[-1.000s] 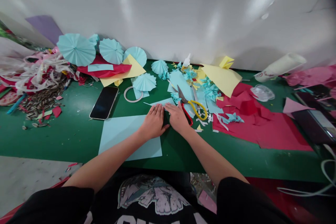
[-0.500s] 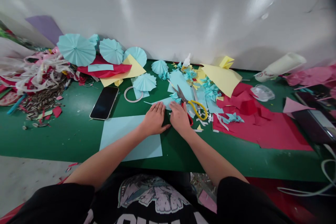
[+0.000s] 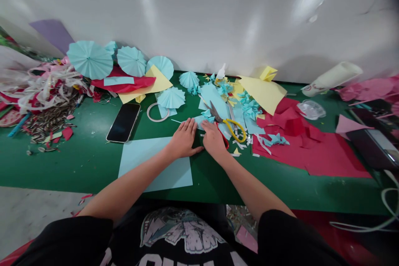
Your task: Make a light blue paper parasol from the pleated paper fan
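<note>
My left hand (image 3: 184, 140) lies flat on the green table, its fingers stretched forward over the edge of a small light-blue paper piece (image 3: 198, 121). Close beside it, my right hand (image 3: 213, 138) presses on the same piece, with its fingers bent; whether they pinch anything is hidden. Just right of my right hand are yellow-handled scissors (image 3: 234, 128) and a red-handled tool (image 3: 225, 140), partly covered. A light-blue sheet (image 3: 156, 164) lies under my left forearm. Ahead of my left hand are a tape ring (image 3: 158, 113) and a pleated blue paper fan (image 3: 171, 98).
A phone (image 3: 124, 122) lies to the left, near ribbons (image 3: 40, 87) and a seed pile (image 3: 51, 120). Pleated blue discs (image 3: 90, 60) lean against the wall. Red paper (image 3: 324, 153), yellow paper (image 3: 263, 91) and a white roll (image 3: 333, 78) are on the right.
Both hands remain over the small blue paper. The fingers of my right hand look slightly more bent, and my left thumb has shifted slightly right.
</note>
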Demonstrator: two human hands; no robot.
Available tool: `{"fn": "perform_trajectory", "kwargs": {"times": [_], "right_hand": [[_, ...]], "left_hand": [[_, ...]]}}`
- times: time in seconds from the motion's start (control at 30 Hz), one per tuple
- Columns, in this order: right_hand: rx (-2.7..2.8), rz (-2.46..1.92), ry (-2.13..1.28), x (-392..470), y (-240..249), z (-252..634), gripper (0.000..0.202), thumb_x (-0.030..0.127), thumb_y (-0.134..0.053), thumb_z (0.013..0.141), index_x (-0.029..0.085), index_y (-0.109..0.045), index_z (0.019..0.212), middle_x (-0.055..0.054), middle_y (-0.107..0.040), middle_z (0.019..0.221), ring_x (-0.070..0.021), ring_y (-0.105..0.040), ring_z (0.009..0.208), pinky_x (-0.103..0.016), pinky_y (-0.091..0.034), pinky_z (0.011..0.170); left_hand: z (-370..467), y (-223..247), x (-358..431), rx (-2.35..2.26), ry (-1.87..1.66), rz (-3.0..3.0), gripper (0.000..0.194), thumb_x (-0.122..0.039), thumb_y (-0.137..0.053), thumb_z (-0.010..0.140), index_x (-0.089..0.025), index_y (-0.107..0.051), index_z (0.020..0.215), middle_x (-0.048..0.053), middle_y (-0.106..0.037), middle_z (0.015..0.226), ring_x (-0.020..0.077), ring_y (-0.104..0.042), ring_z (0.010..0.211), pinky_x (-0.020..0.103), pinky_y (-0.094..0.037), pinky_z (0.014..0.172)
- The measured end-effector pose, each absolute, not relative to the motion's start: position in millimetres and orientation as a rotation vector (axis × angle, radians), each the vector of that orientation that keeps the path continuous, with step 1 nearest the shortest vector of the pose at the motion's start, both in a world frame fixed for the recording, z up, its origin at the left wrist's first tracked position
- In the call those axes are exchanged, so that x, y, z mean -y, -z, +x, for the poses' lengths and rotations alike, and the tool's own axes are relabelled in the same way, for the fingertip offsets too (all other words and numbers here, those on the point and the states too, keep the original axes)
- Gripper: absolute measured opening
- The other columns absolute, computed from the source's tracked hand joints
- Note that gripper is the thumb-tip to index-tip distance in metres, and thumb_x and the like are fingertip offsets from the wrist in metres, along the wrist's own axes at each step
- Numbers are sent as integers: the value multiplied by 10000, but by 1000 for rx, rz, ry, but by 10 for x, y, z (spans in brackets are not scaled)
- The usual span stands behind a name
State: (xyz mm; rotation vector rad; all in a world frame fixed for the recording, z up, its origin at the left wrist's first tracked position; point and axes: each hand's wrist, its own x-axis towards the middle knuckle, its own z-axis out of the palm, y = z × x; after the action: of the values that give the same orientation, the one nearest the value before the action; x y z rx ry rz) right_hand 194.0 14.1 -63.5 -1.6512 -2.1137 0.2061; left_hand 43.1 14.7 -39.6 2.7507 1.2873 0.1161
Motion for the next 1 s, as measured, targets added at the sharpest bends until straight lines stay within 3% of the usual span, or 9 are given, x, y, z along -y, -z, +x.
{"fn": "perform_trajectory", "kwargs": {"times": [0.67,1.0], "right_hand": [[2254,-1662,-157,-70,536,1905,486,48,-315,750,50,-533,1184,-173,-546,1234,-251,-436,1216,-485,-164,1082],[2335,-1752,-109,37,383,1855,450,95,-319,816,25,-487,1228,-182,-499,1282,-295,-365,1263,-563,-39,1063]], "left_hand": [[481,299,-302,-1250,-90,2703,890,-569,-480,732,-4,-225,1370,228,-156,1453,339,-96,1351,443,-142,1075],[538,271,-453,-1257,84,2688,989,-597,-555,660,-83,-157,1405,202,-53,1476,420,-3,1332,582,-74,1032]]}}
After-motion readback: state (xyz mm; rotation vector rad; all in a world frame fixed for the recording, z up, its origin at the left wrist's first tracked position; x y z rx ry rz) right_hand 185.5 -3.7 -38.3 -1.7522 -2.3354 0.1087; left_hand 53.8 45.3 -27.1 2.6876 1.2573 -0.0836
